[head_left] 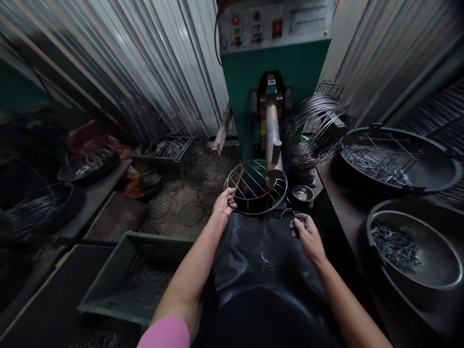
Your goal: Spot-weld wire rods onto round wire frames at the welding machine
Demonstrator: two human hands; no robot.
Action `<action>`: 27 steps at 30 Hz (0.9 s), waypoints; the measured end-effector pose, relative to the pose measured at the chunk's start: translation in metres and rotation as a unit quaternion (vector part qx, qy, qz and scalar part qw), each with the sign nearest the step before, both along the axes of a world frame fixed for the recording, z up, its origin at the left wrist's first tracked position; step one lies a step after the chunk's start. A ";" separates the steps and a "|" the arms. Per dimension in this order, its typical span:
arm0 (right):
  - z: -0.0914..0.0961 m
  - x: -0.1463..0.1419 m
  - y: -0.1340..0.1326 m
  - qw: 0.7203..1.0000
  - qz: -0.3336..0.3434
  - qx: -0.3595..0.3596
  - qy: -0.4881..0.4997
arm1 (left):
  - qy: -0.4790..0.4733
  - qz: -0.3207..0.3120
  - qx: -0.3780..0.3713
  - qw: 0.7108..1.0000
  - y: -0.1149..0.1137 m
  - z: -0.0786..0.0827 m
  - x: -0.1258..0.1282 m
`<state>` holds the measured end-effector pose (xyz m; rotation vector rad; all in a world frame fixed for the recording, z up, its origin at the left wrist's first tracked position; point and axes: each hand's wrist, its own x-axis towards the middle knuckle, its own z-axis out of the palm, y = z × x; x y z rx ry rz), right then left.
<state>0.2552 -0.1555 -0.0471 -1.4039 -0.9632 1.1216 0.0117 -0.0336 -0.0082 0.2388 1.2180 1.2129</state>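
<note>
My left hand (224, 203) is closed on the near left rim of a round wire rack (255, 212), a ring crossed by parallel wires. The rack sits tilted around the lower end of a metal arm (273, 137) that juts from a green machine (239, 82). Over the right side of my lap, my right hand (304, 229) is closed, its fingertips dark. Whatever lies between those fingers is too small to make out; a thin wire loop (288, 211) shows just beyond them. Several short wire pieces (267, 262) rest on the black apron (250, 246).
On the right bench, two black pans (435, 181) (440, 256) hold short wire pieces. A wire coil (315, 125) hangs beside the machine, above a small metal bowl (302, 193). At left are a green crate (108, 285), a tray (184, 149) of wire parts and loose rings on the floor.
</note>
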 end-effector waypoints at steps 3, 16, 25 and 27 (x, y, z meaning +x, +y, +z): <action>0.012 -0.011 0.010 0.999 0.029 0.022 -0.010 | -0.005 0.029 0.040 0.999 -0.010 0.003 0.006; -0.050 0.018 -0.014 0.950 0.003 -0.065 -0.305 | 0.019 0.057 0.048 0.997 -0.020 0.011 0.022; 0.031 -0.023 0.024 0.993 0.006 0.110 0.029 | 0.049 0.082 0.057 0.994 -0.018 0.011 0.027; 0.035 -0.037 0.033 0.993 0.024 0.119 0.002 | 0.049 0.090 0.056 0.993 -0.019 0.009 0.027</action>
